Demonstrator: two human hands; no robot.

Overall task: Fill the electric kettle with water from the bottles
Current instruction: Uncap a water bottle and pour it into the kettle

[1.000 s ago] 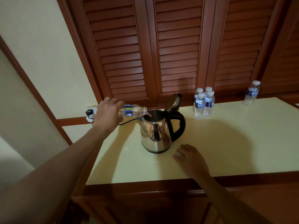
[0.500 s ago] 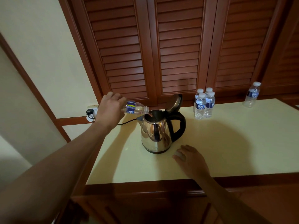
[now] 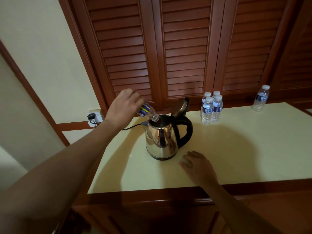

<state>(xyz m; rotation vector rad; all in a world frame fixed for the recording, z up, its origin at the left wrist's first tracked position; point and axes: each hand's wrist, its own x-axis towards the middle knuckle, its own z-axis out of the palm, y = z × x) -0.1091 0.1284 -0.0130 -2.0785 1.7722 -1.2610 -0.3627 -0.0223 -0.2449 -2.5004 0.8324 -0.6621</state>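
A steel electric kettle [image 3: 160,141] with a black handle stands on the cream countertop [image 3: 236,149], its lid [image 3: 180,107] tipped up and open. My left hand [image 3: 122,109] grips a small clear water bottle [image 3: 147,112] by its base, tilted steeply down with its uncapped mouth just inside the kettle's rim. My right hand [image 3: 198,166] rests on the countertop in front of the kettle to the right, fingers curled over a small white bottle cap [image 3: 184,160].
Several sealed bottles [image 3: 211,108] stand in a cluster behind the kettle to the right. A lone bottle [image 3: 260,98] stands at the far right back. The kettle's cord runs left to a wall socket [image 3: 95,117]. Louvred wooden doors [image 3: 185,48] rise behind the counter.
My left hand has risen and tipped the bottle from nearly level to steeply downward, its mouth now inside the kettle's opening. My right hand has stayed put.
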